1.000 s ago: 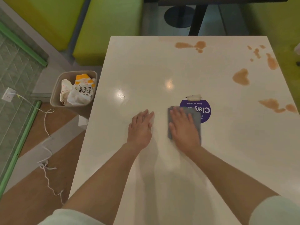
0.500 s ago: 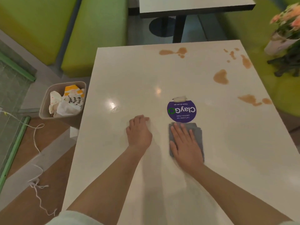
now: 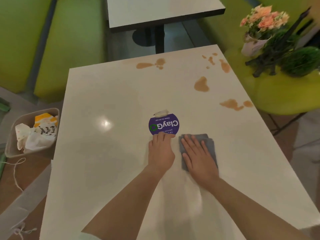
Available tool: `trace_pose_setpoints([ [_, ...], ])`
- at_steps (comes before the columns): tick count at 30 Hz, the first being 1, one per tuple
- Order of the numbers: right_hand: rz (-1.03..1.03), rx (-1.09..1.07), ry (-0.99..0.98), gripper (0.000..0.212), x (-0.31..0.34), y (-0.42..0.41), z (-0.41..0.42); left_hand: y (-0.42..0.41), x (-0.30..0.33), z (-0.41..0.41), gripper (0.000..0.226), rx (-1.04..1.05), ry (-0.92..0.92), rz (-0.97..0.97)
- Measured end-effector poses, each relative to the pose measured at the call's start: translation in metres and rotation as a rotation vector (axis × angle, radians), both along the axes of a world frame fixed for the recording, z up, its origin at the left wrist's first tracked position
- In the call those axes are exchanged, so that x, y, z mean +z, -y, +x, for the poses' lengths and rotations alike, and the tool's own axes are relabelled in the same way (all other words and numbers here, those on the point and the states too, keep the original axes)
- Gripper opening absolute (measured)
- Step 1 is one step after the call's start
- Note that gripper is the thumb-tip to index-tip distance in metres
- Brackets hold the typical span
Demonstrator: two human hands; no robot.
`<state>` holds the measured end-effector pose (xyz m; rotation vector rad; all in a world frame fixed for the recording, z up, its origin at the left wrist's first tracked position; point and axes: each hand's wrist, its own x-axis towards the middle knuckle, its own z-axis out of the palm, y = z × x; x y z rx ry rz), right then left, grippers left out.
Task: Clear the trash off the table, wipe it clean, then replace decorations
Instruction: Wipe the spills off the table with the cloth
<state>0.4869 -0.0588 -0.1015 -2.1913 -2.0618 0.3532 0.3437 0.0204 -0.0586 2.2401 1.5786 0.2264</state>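
My right hand (image 3: 197, 156) lies flat with straight fingers on a grey cloth (image 3: 208, 142), pressing it onto the white table (image 3: 103, 161). My left hand (image 3: 161, 150) rests on the table beside it, fingers bent, fingertips touching the near edge of a round purple sticker (image 3: 164, 124). Brown spill stains mark the far right of the table: one blot (image 3: 201, 84), a smear (image 3: 232, 104) near the right edge and another smear (image 3: 149, 64) at the far edge. A pot of pink flowers (image 3: 259, 30) and a round green plant (image 3: 300, 61) stand on a yellow-green seat at the right.
A beige bin (image 3: 13, 135) full of crumpled wrappers stands on the floor left of the table. A white cord (image 3: 15, 172) trails on the floor near it. Green benches (image 3: 69, 40) lie beyond the table, and a second table (image 3: 155, 11) stands farther back. A dark stand (image 3: 270, 61) sits by the plants.
My right hand has drawn the cloth back toward me, off the purple sticker. My left hand has moved right, up to the sticker's edge. The view has shifted, bringing the flowers in.
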Motion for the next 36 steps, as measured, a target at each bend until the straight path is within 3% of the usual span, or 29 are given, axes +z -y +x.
trace_pose_setpoints([
  [2,-0.012,0.017,0.01,0.056,0.001,-0.003,0.044,-0.002,-0.001,0.015,0.061,0.013,-0.024,0.006],
  [5,-0.034,-0.137,0.023,0.062,0.001,-0.017,0.108,-0.002,-0.003,0.04,0.055,0.017,-0.028,0.042],
  [8,0.004,-0.24,0.024,0.065,0.003,-0.024,0.115,0.001,-0.005,0.071,0.049,-0.017,-0.025,0.075],
  [11,0.024,-0.064,-0.025,0.058,0.0,-0.01,0.101,0.001,-0.009,0.098,0.043,-0.011,0.023,0.089],
  [14,0.02,0.1,-0.032,0.053,0.001,-0.005,0.146,-0.008,-0.012,0.123,0.038,-0.021,0.034,0.099],
  [17,0.007,-0.082,-0.009,0.055,0.002,-0.017,0.202,-0.017,-0.014,0.143,0.034,0.016,0.055,0.105],
  [20,0.018,-0.206,-0.024,0.059,0.006,-0.027,0.205,-0.023,-0.017,0.162,0.034,0.03,0.046,0.11],
  [26,-0.003,0.232,-0.115,0.064,0.008,-0.012,0.206,-0.038,-0.024,0.191,0.047,0.072,-0.057,0.034],
  [28,0.033,0.125,-0.096,0.058,0.007,-0.016,0.233,-0.044,-0.025,0.197,0.055,0.101,-0.101,-0.015],
  [32,0.1,-0.18,0.131,0.057,0.017,-0.023,0.248,-0.052,-0.028,0.202,0.063,0.076,-0.211,-0.219],
  [36,0.189,-0.218,-0.002,0.062,0.015,0.004,0.234,-0.055,-0.024,0.203,0.063,0.067,-0.236,-0.289],
])
